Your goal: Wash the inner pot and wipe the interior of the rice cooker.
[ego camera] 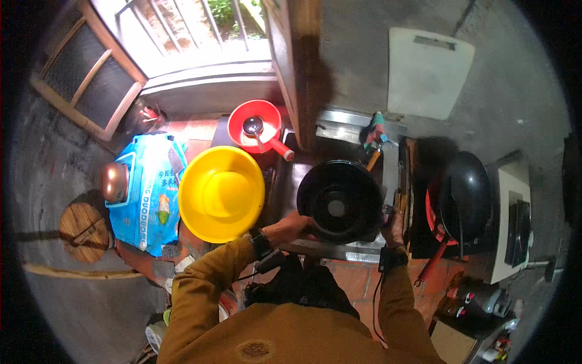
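Note:
A round black pot or basin [336,208] sits over a metal sink [295,182] before me. My left hand [291,230] grips its lower left rim, the fingers partly hidden by it. At its right side is my right hand [392,227], with something small and dark at the fingertips; whether it touches the pot's rim cannot be told. A yellow plastic basin [221,194] lies left of the sink. Behind it stands a red plastic dipper [254,123] with a metal ladle [253,127] inside.
A blue printed bag [154,195] and a wooden lid [84,232] are at the left. Beside the faucet [376,134] rises a window shutter's edge. At the right are a black wok [466,198] and a red-handled pan [432,264]. A white cutting board [429,77] hangs behind.

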Tool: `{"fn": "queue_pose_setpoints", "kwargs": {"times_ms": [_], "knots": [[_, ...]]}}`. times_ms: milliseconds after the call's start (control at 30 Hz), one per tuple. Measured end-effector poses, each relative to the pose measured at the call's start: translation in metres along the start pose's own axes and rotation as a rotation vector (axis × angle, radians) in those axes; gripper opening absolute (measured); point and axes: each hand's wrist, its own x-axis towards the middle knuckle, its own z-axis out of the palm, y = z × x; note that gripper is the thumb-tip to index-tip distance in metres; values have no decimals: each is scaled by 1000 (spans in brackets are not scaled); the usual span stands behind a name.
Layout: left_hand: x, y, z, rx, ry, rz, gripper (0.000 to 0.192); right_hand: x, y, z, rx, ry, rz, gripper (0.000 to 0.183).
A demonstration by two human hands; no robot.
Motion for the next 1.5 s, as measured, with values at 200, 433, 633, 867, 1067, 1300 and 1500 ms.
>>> {"fn": "queue_pose_setpoints", "kwargs": {"times_ms": [200, 433, 633, 867, 1067, 1300, 1500], "knots": [[46, -51, -20, 534, -203, 47, 25, -39, -2, 7, 505, 74, 516, 25], [86, -89, -39, 864, -282, 22, 20, -55, -44, 15, 1222, 239, 1041, 30], [133, -191, -64, 544, 46, -239, 40, -86, -41, 33, 1298, 280, 926, 31], [157, -163, -59, 267, 13, -96, 48, -110, -31, 44, 1251, 371, 1036, 25], [173, -105, -64, 1014, -492, 162, 35, -135, -11, 61, 1179, 421, 1095, 41], [175, -71, -76, 1082, -667, 565, 17, -139, -17, 67, 1222, 400, 1019, 40], [173, -72, -80, 1063, -664, 419, 30, -107, -70, 50, 1005, 80, 997, 32]]}}
